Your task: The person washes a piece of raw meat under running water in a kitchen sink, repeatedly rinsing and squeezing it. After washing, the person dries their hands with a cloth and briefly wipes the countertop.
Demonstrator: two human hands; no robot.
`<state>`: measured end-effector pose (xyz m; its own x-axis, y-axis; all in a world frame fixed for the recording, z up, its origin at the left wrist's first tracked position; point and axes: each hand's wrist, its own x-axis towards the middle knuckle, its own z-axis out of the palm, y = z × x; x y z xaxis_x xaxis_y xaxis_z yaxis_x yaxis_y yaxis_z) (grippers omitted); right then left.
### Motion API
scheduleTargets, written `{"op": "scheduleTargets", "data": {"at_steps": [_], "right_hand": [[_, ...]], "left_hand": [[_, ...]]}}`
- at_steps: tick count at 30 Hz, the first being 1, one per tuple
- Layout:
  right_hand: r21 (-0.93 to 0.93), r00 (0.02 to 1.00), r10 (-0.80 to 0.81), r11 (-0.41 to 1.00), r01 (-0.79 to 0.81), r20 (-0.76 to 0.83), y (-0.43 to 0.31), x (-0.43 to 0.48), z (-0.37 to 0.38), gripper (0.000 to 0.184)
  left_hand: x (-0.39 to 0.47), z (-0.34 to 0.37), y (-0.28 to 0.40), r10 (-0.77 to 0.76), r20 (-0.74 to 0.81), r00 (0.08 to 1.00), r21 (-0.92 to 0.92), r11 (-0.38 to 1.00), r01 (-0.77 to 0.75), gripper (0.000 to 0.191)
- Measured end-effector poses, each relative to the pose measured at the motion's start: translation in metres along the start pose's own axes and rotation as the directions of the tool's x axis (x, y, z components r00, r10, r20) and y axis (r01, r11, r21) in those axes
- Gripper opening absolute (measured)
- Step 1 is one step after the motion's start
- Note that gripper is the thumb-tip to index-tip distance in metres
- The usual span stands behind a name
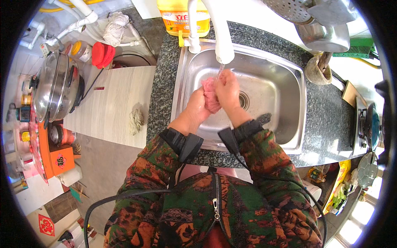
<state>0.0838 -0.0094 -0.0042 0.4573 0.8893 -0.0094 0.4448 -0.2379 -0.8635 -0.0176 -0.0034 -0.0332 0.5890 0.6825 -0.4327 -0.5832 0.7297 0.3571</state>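
Over the left part of a stainless steel sink [263, 114], a wet pink cloth [211, 96] is bunched between my two hands. My left hand [197, 105] grips its left side and lower end. Closed against the cloth's upper right side is my right hand [228, 88], its fingers partly hidden. A thin stream of water [221, 69] falls from the white faucet [224, 52] onto the cloth and right hand. The drain [243, 99] shows just right of my right wrist.
A yellow detergent jug [184, 20] stands behind the sink by a white pipe. Metal pans [322, 35] hang at the upper right. On the pale board at left lies a crumpled grey rag [136, 121], with a lidded steel pot [55, 88] beyond. Speckled granite counter [325, 121] borders the sink.
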Motion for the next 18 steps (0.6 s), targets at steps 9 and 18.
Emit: {"op": "scheduleTargets", "data": {"at_steps": [9,18], "right_hand": [[-0.026,0.999,0.006,1.000,-0.005,0.036,-0.007,-0.022,0.009,0.017],[0.031,0.995,-0.021,0.999,0.018,0.101,-0.024,-0.049,0.002,0.021]], "left_hand": [[-0.001,0.007,-0.002,0.095,0.002,0.996,-0.149,0.984,-0.093,0.015],[-0.010,0.007,0.016,0.090,0.052,0.995,0.033,0.995,-0.092,0.036]]}}
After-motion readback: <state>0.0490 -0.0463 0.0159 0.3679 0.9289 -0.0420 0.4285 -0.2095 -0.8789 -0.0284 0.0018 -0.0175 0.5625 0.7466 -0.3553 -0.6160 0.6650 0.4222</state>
